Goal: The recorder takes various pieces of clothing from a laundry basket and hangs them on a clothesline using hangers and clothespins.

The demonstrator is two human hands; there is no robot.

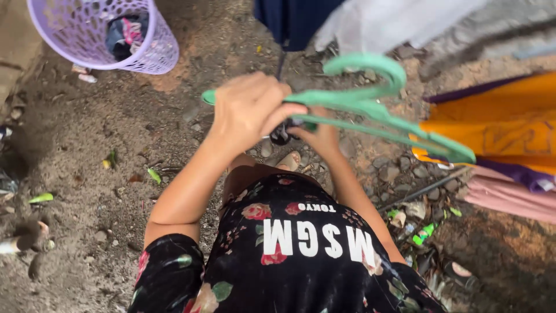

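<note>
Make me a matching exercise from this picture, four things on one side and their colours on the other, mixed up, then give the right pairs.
Things:
1. hanger
2. laundry basket
3. cloth at the right edge
4. cloth hanging at the top

Colours:
A. orange
B. dark blue
C. green
D. light purple

Pairs: 1-C, 2-D, 3-A, 4-B. The left hand grips the hanger; the right hand is under it.
</note>
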